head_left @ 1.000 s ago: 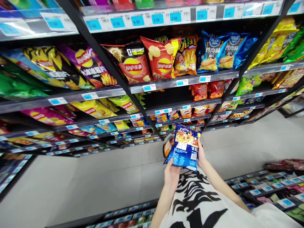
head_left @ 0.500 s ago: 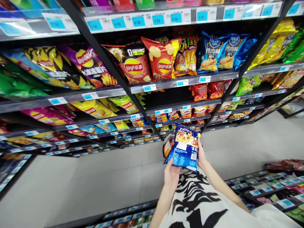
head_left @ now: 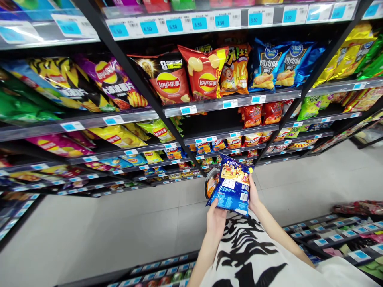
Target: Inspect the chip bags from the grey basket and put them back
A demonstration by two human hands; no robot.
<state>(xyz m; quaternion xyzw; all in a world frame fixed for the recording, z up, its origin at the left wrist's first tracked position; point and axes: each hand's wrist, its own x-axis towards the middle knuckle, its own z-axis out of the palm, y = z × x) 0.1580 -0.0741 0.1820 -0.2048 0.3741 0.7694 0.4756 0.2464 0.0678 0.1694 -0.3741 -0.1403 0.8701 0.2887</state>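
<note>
Between both hands I hold a dark blue snack bag (head_left: 231,185), its printed back with a barcode and a cartoon picture facing up. My left hand (head_left: 216,217) grips its lower left edge, thumb on top. Along its right edge, my right hand (head_left: 253,193) is closed on the bag, with most of the fingers hidden beneath. Partly covered by the bag, a round grey basket (head_left: 206,187) stands on the floor, and an orange packet (head_left: 212,184) shows inside it.
Ahead rises a tall black shelf unit with several tiers of chip bags, among them a red Lay's bag (head_left: 206,81) and a blue chip bag (head_left: 266,67). Price tags line the shelf edges. Grey floor tiles (head_left: 143,219) run between this unit and a lower shelf (head_left: 332,235) behind me.
</note>
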